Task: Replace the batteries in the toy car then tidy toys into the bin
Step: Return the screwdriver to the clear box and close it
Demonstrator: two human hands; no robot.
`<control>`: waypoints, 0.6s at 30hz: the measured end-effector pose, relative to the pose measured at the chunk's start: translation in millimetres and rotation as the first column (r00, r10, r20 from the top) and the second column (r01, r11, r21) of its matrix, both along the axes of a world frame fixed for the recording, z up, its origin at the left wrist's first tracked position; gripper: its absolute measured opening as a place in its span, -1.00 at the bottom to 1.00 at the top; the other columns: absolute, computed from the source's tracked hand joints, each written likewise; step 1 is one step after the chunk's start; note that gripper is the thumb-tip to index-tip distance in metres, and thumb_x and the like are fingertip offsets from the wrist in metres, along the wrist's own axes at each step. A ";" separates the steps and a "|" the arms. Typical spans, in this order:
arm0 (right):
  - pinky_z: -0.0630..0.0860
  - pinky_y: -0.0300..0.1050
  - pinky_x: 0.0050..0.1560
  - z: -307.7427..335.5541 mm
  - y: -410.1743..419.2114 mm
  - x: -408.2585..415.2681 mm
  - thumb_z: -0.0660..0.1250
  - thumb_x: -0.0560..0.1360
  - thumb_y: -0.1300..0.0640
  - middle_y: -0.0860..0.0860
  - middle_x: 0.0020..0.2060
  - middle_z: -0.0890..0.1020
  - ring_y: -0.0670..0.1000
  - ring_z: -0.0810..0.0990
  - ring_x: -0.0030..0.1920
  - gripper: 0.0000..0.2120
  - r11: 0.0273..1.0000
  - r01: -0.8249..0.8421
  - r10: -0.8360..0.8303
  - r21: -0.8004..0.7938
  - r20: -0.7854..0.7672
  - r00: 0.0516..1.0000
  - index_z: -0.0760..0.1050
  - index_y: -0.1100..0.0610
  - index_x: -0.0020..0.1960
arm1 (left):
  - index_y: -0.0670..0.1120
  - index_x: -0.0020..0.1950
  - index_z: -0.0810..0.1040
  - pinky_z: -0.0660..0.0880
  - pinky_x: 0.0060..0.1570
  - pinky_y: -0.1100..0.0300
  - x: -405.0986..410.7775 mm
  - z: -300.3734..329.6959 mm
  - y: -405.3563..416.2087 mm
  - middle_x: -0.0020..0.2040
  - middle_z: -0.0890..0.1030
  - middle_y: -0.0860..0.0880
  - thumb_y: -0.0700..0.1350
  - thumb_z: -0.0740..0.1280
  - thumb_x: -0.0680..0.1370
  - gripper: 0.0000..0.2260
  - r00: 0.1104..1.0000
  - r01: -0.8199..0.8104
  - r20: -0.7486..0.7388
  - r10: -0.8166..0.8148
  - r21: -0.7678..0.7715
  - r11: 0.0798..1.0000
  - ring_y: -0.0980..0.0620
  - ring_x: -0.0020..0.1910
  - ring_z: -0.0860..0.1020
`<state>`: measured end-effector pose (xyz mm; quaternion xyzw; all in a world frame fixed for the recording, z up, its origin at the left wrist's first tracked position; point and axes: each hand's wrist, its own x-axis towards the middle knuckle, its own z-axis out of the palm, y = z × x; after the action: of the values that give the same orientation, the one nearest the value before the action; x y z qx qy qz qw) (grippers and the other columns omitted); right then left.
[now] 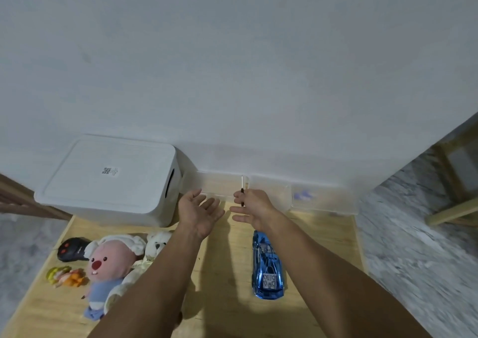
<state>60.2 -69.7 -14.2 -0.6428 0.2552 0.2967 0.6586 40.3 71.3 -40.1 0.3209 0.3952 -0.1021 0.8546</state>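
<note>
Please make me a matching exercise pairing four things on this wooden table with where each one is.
Things:
1. shiny blue toy car
2. thin black-handled screwdriver
3. black remote controller
4. white lidded plastic bin

Places:
a. far left, against the wall
b. pinched upright in the right hand
c. left edge, beside the pink plush toy
d. flat on the table under the right forearm

Pairs: 1-d, 2-b, 3-c, 4-a
</note>
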 end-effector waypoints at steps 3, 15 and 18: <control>0.57 0.14 0.15 -1.8 -0.5 1.4 0.19 0.61 0.21 0.20 0.24 0.50 0.18 0.59 0.14 -0.86 1.000 0.020 -0.020 0.018 -0.014 1.000 0.51 0.19 0.07 | -0.25 0.43 0.27 0.33 0.33 -0.22 2.2 -0.5 -1.7 0.37 0.38 -0.28 -0.05 0.20 0.54 -0.50 1.000 -0.014 0.003 0.014 -0.009 1.000 -0.19 0.19 0.50; 0.55 0.11 0.18 4.5 -2.4 4.1 0.15 0.64 0.20 0.08 0.13 0.56 0.09 0.58 0.16 -0.83 0.987 0.127 -0.136 0.095 0.097 0.986 0.51 0.17 0.01 | -0.04 0.48 0.27 0.15 0.41 -0.32 5.6 6.3 -10.7 0.52 0.11 -0.31 -0.06 0.24 0.52 -0.49 0.998 0.005 0.069 -0.002 -0.036 0.999 -0.31 0.44 0.26; 0.58 0.02 0.10 1.1 -1.1 5.1 0.18 0.62 0.19 0.00 0.09 0.58 0.01 0.58 0.08 -0.83 0.997 0.072 -0.063 -0.035 0.216 0.974 0.55 0.12 0.01 | -0.03 0.24 0.49 0.08 0.42 -0.32 5.6 13.9 -8.6 0.52 0.08 -0.33 -0.02 0.27 0.44 -0.63 0.992 0.064 0.110 -0.057 -0.060 0.996 -0.32 0.49 0.14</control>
<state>65.3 -70.8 -13.1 -0.6760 0.2105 0.1972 0.6781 45.8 62.7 -26.1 0.3105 0.3352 -0.1229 0.8810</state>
